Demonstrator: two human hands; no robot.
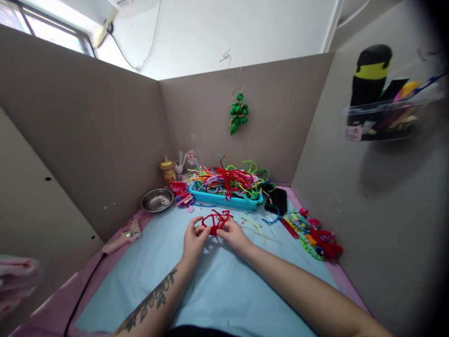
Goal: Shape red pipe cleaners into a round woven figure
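A red pipe-cleaner shape (216, 221) of twisted loops hangs just above the light blue mat (147, 276). My left hand (193, 239) pinches its left side, fingers closed on the red strands. My right hand (234, 234) grips its right side, fingers curled round it. Both hands meet at the middle of the mat, in front of a blue tray (224, 199) heaped with pipe cleaners of many colours.
A metal bowl (156, 200) and a glue gun (122, 238) with its cable lie at the left. Finished colourful pieces (312, 236) and a black object (277, 199) lie at the right. Grey partition walls enclose the desk; a green ornament (239, 113) hangs on the back wall.
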